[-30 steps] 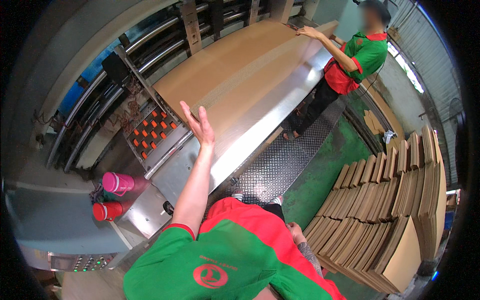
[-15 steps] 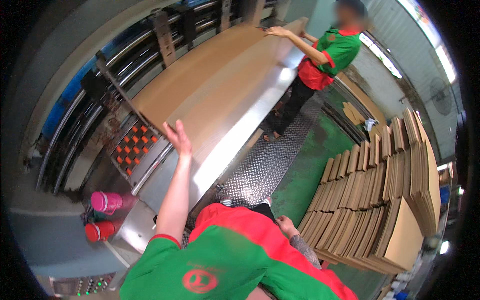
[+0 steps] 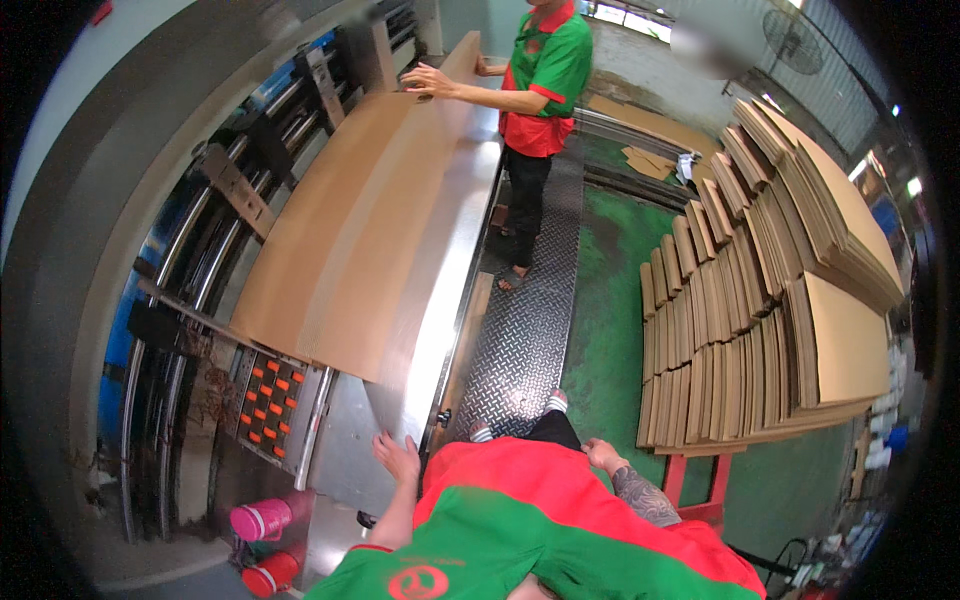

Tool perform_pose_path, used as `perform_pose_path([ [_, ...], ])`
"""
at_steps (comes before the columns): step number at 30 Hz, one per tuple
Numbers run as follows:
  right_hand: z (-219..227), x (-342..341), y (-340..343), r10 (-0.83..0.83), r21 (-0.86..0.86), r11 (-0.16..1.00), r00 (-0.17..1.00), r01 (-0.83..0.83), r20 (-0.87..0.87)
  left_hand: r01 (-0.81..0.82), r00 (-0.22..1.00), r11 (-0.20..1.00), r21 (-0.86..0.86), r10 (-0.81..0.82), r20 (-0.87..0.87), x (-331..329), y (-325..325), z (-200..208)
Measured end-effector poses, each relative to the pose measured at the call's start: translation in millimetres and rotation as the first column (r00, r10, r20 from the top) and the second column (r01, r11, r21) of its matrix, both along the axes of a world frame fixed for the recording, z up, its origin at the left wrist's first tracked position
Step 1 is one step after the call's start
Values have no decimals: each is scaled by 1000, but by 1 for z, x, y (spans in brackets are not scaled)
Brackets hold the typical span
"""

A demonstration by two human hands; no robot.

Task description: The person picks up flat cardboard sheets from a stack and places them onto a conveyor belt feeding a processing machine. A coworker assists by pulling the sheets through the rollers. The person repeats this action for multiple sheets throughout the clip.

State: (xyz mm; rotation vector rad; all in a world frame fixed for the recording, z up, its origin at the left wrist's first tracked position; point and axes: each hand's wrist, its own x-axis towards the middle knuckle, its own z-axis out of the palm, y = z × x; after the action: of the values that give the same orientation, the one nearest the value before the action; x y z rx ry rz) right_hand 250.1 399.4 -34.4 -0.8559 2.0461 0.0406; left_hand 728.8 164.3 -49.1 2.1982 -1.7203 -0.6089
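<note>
A large brown cardboard sheet (image 3: 290,260) lies on the shiny metal table (image 3: 440,330) of a machine. Near the table's close end, below the sheet's near edge, is my left hand (image 3: 397,457), open with fingers spread and holding nothing. My right hand (image 3: 602,455) hangs low by my right side, its fingers loosely bent and nothing visible in them. At the sheet's far end stands a co-worker (image 3: 545,70) in a green and red shirt. One of that person's hands rests at the sheet's far edge; the other is by an upright cardboard piece (image 3: 462,60).
Machine rollers and rods (image 3: 200,240) run along the left. Orange rollers (image 3: 270,405) sit beside the table, with pink (image 3: 262,520) and red (image 3: 272,574) containers below. Tall cardboard stacks (image 3: 760,290) stand at right on a red pallet frame (image 3: 705,490). A treadplate walkway (image 3: 520,350) lies between.
My left hand has drawn back from above the sheet's near edge toward my body. My view has turned. The co-worker still has hands at the far end; my right hand stays low.
</note>
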Motion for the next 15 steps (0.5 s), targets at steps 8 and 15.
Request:
perform_pose_path([
  [8, -4, 5, 2, -4, -4, 1000, 999, 4, 36, -30, 998, 986, 162, 20, 66, -14, 12, -6],
  [15, 2, 0, -28, 56, -19, 998, 998, -56, -23, -19, 997, 996, 92, 12, 79, -15, 9, -7],
])
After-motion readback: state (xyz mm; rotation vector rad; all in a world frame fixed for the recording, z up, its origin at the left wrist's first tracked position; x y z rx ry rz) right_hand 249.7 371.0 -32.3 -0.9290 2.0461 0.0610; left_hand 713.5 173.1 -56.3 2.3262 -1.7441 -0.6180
